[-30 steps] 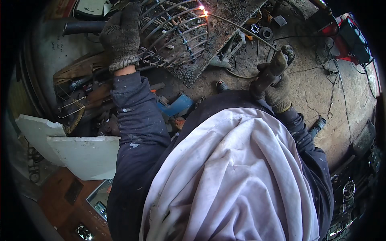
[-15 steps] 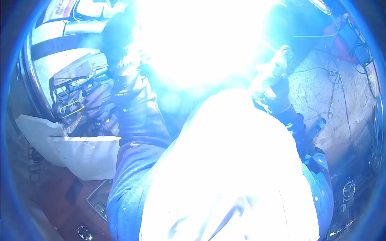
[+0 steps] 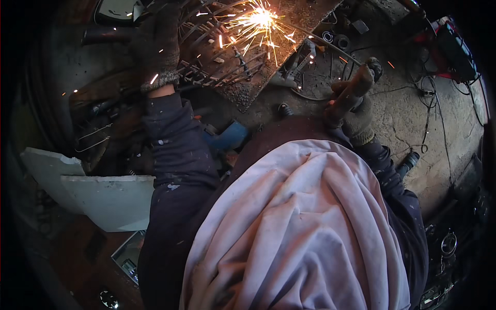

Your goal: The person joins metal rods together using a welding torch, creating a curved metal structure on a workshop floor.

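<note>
The blue-white glare of half a second ago has shrunk to a burst of orange sparks [image 3: 262, 19] at the upper right of the metal grate [image 3: 238, 58], while both gloved hands have hardly shifted. The grate, made of curved bars, lies on a dark, gritty worktop [image 3: 239, 97] at the top of the view. The right hand [image 3: 360, 118] has its fingers wrapped around the electrode holder [image 3: 355, 89], and a thin rod [image 3: 337, 49] runs from its end up and leftward to the sparks. The left hand [image 3: 159, 49] is at the grate's left edge; its fingers are in shadow, so I cannot tell whether they grip a bar. Pale panels [image 3: 111, 201] show beside the left sleeve [image 3: 178, 142].
</note>
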A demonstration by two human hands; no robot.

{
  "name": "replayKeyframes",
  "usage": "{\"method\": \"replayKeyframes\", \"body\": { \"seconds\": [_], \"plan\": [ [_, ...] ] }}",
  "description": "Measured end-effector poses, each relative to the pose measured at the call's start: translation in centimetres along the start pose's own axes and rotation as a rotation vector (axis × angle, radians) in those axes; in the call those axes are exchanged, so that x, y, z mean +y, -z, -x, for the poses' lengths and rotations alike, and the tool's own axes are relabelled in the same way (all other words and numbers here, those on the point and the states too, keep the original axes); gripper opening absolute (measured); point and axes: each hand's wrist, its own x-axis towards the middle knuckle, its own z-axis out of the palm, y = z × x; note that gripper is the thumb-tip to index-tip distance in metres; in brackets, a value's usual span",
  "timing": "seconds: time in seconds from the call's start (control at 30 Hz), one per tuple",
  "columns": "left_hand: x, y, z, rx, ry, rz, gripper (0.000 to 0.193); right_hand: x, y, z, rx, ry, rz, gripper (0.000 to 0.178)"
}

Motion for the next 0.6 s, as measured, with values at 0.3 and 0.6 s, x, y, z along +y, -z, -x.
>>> {"method": "replayKeyframes", "body": {
  "seconds": [0.3,0.6],
  "plan": [
    [1.0,-0.5,0.2,0.078,0.211,0.302,0.016,1.0,-0.4,0.2,0.003,-0.001,-0.105,0.043],
    [0.7,0.6,-0.3,0.013,-0.25,-0.432,0.037,0.7,-0.6,-0.1,-0.072,0.062,-0.322,0.043]
  ]
}}
